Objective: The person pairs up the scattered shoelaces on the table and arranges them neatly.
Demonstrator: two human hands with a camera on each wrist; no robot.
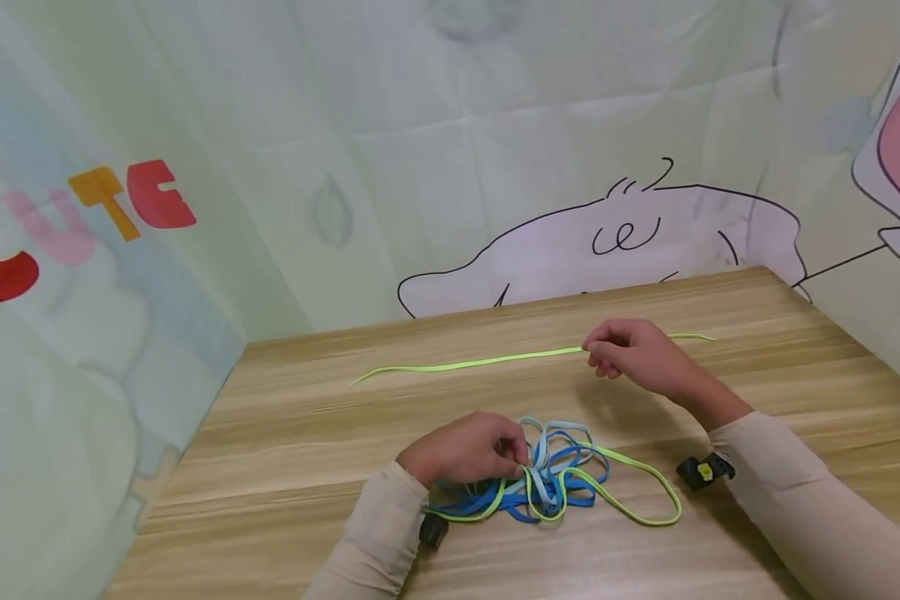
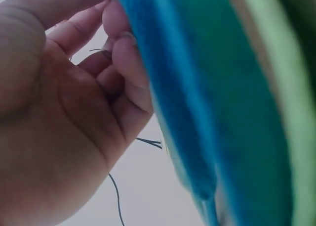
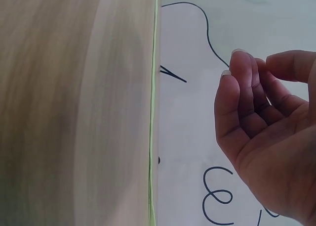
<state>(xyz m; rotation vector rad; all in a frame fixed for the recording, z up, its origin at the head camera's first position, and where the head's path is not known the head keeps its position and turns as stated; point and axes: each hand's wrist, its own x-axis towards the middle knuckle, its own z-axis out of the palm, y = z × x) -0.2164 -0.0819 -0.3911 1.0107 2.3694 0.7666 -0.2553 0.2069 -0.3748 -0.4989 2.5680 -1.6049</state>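
Observation:
A tangled pile of flat shoelaces [image 1: 562,475] in blue, light blue and yellow-green lies on the wooden table. My left hand [image 1: 468,450] is at its left side, thumb and fingertips pinching at a shoelace; which colour I cannot tell. Close to the camera in the left wrist view, a blue lace [image 2: 168,87] hides the thumb tip of that hand [image 2: 74,102]. Farther back, one yellow-green shoelace [image 1: 487,361] is stretched nearly straight across the table. My right hand [image 1: 633,354] hovers over its right part, fingers loosely bent. Nothing shows between those fingers [image 3: 242,87] in the right wrist view.
The wooden table [image 1: 300,433] ends at a back edge against a printed cloth backdrop [image 1: 390,167]. Black wrist straps sit at both sleeves, one strap [image 1: 701,472] beside the right forearm. A yellow-green loop [image 1: 660,508] reaches out right of the pile.

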